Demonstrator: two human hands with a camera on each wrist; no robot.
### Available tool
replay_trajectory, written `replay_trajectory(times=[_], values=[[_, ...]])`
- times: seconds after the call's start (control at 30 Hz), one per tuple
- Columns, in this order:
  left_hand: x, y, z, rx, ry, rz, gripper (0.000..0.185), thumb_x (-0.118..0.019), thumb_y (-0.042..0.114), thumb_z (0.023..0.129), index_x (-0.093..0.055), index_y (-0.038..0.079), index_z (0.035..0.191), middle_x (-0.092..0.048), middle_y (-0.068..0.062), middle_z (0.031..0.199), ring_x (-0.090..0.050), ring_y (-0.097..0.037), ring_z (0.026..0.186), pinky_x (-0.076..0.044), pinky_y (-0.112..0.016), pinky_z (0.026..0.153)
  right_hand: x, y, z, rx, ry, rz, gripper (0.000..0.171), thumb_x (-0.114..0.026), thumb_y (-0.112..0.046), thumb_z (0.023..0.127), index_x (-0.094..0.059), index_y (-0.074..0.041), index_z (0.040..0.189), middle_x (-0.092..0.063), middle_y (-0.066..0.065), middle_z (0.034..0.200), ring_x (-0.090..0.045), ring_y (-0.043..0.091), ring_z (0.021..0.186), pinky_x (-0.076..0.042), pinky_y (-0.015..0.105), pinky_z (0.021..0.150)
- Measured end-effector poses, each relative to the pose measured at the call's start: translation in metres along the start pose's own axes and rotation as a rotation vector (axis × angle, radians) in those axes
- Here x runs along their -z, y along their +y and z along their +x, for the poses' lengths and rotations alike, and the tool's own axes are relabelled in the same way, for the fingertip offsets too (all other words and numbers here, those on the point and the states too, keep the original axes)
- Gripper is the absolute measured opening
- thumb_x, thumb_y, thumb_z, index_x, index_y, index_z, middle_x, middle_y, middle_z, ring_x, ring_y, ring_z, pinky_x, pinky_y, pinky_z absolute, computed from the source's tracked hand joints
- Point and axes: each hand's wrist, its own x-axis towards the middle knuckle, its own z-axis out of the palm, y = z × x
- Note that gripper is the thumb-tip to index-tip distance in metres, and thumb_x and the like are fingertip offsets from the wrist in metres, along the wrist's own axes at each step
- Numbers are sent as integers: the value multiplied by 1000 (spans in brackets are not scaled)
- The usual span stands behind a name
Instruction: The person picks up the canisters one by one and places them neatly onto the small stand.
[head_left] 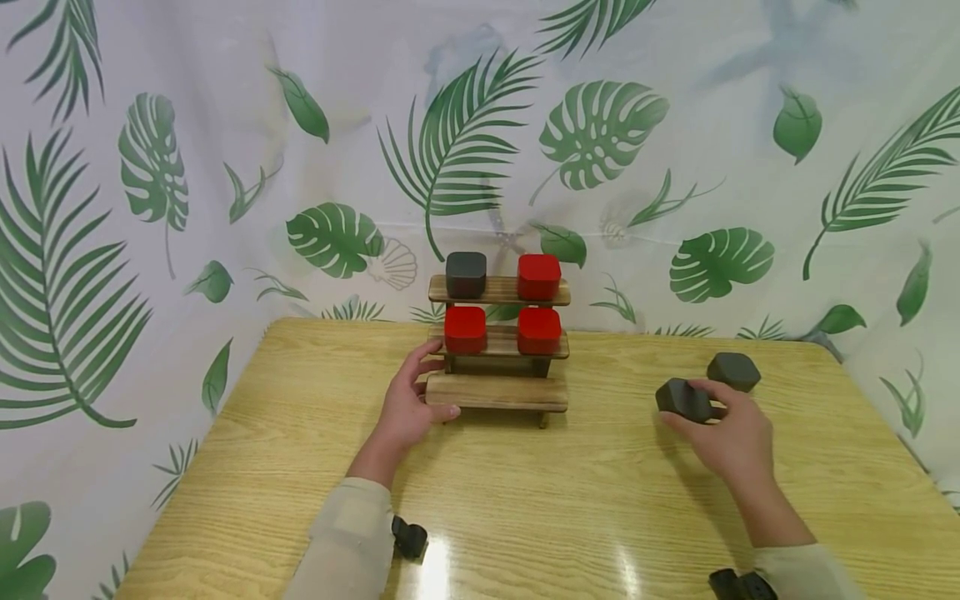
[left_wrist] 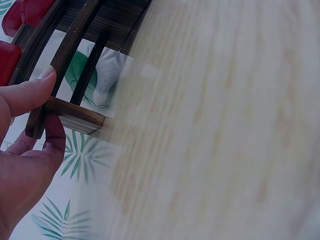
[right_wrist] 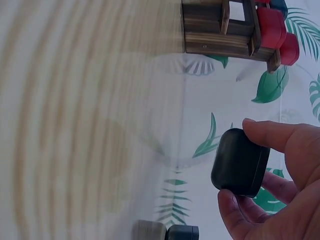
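Note:
A three-tier wooden stand (head_left: 495, 392) stands at the back of the table. My left hand (head_left: 408, 408) grips the left end of its lowest step, thumb on one face and fingers on the other in the left wrist view. On the top tier sit a black rounded box (head_left: 466, 275) and a red box (head_left: 539, 277). Two more red boxes, a left one (head_left: 465, 331) and a right one (head_left: 539, 331), sit on the middle tier. To the right, my right hand (head_left: 735, 429) pinches a black box (right_wrist: 237, 162) between thumb and fingers, tilted above the table.
Another black box (head_left: 733, 372) lies on the table just behind the right hand. The wood-grain table (head_left: 585, 492) meets a leaf-printed cloth (head_left: 337, 167) at the back and sides.

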Motion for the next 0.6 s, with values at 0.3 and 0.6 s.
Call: replay_trajectory(times=[0.3,0.6], values=[[-1,-2,0,-17,11,16,92,-74,-25,70,-45,15,148,-48,-17,144,-54,-42,115,-52,-43,83,-13,-13,-4,40,9,21,68,-87,-35,79,-62,-3,133,-57,24,130,-60,48,103,-50,53,75],[1,1,0,-1,-7,5,92,-74,-24,71,-44,14,149,-46,-20,145,-55,-43,113,-53,-41,81,-22,-26,-8,78,15,68,68,-88,-35,78,-62,-4,133,-60,22,127,-65,43,98,-53,45,70]])
